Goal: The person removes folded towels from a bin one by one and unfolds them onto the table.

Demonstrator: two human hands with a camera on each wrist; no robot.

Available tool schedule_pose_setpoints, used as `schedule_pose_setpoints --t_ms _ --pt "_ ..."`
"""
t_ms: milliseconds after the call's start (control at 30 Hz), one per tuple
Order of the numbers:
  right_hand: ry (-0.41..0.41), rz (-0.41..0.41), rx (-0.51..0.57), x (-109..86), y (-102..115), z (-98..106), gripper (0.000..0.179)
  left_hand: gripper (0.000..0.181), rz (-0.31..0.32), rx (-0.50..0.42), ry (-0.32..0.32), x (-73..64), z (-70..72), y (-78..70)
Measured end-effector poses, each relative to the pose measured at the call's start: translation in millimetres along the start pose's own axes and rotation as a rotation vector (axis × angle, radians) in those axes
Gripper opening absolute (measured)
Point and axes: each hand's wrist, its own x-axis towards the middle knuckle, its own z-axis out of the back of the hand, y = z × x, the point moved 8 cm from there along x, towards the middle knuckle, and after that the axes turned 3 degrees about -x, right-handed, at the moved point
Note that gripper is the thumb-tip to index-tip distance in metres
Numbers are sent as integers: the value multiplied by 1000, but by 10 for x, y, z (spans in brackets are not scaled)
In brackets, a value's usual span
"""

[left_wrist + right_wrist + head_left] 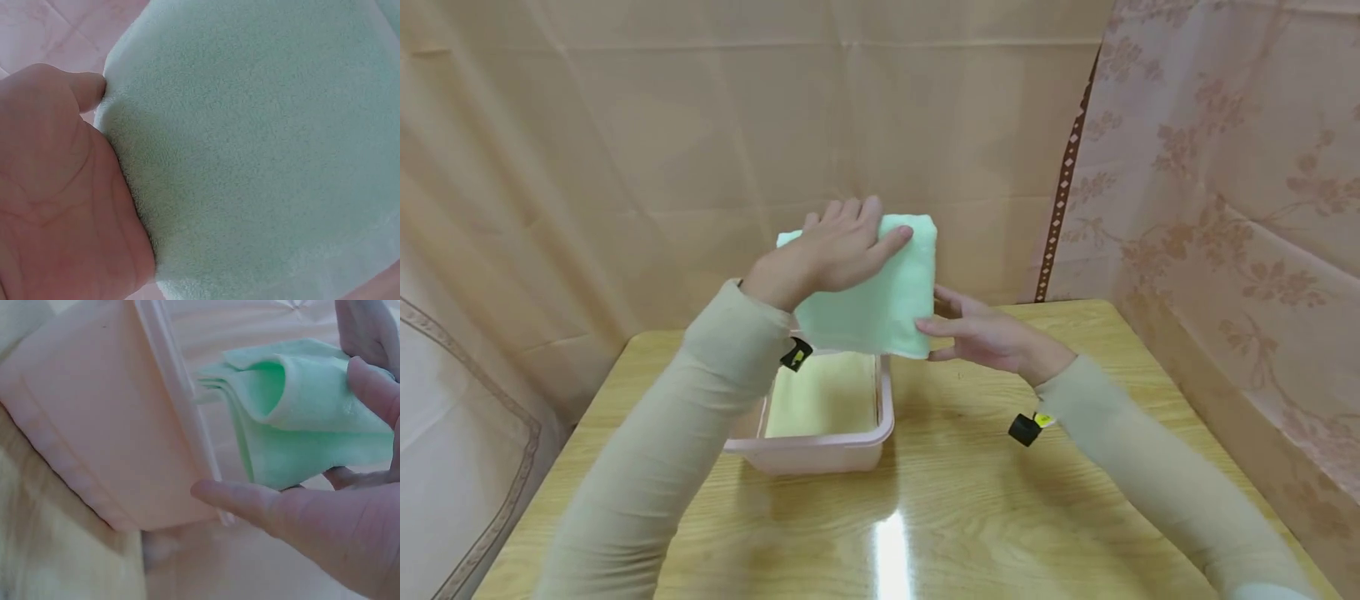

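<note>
Above the far end of a pale pink basin [820, 458], a folded mint-green towel [872, 308] is held up off the table. My left hand [835, 254] grips its top edge, thumb on the near face and fingers reaching over behind. At the right edge my right hand [985, 333] holds the towel, thumb in front, other fingers partly hidden behind it. In the right wrist view, folded layers and a rolled fold of the towel [319, 394] show between the hands. A flat pale yellow item [831, 400] lies inside the basin; its kind is unclear.
The wooden table [970, 517] stands against a beige curtain [700, 150], with a pink floral curtain [1247, 167] along the right. The basin's raised rim [886, 400] is just below the towel. A black band tag [1025, 429] hangs at my right wrist.
</note>
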Motion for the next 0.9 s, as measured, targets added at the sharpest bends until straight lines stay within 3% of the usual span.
schedule_pose_setpoints --t_ms 133,333,467,600,733,900 --pt "-50 49 -77 -213 102 148 70 53 -40 -74 41 43 -8 -232" --pt "-95 42 -185 -585 74 409 60 54 -71 -202 186 109 -150 -522" --pt "-105 24 -289 -821 17 569 53 56 -84 -277 267 168 -320 -671" --pt "-60 21 -276 -1048 -94 678 45 59 -97 -327 331 247 -571 -801" --pt "24 1 -197 -1242 -291 752 38 71 -44 -320 395 315 -860 -881" --pt "63 -73 -159 -1397 -612 832 39 78 100 -275 483 352 -1236 -953"
